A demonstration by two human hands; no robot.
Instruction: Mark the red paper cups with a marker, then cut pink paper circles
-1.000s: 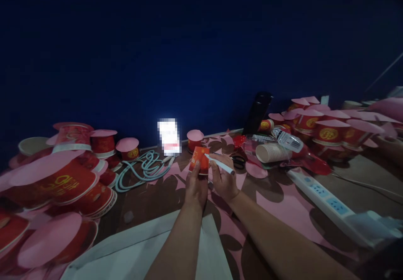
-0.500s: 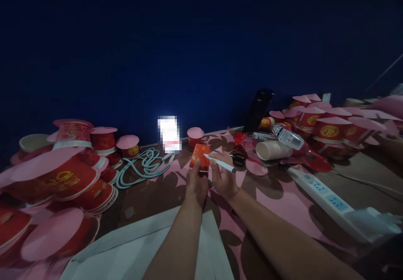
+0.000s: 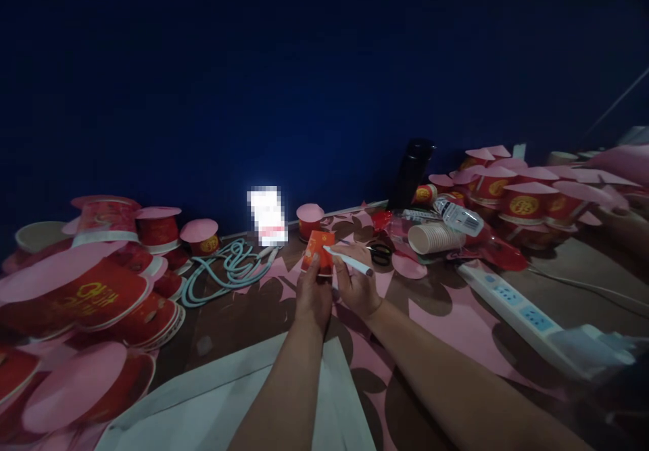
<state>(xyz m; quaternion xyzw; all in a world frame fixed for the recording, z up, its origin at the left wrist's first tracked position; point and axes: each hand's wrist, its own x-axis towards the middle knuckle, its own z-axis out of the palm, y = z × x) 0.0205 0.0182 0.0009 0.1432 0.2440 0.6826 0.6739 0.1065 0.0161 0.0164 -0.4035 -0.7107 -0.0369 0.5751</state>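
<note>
Left hand: fingers closed on the lower part of a small red cup (image 3: 319, 249); the hand (image 3: 313, 299) has its thumb along the near face.
Right hand: gripping a white marker (image 3: 349, 260) in a writing hold; the hand (image 3: 359, 289) sits just right of the cup.
Marker tip: points left, at the cup's right side (actual contact cannot be confirmed).
Red cup position: raised in the left hand, mid-scene, in front of a lone pink-topped cup (image 3: 309, 213).
Scissors: dark-handled pair (image 3: 380, 255), just right of and beyond the marker.
Pink paper: sheet with rounded cut-outs (image 3: 461, 329), spread right of the hands.
White sheet: large, flat (image 3: 228, 397), near side, under the left forearm.
Cable: pale blue, loosely coiled (image 3: 228, 278), left of the hands, below a bright screen (image 3: 268, 216) (contents blurred).
Right side: stacked paper cups (image 3: 436, 239) lying sideways, a clear bottle (image 3: 459, 216) beside them, a black flask (image 3: 413, 170) beyond; power strip (image 3: 514, 302) nearer.
Cup groups: red cups with pink discs, left (image 3: 106, 295) and far right (image 3: 524, 204).
Co-worker: one hand (image 3: 621, 224) at far right (grip cannot be told).
</note>
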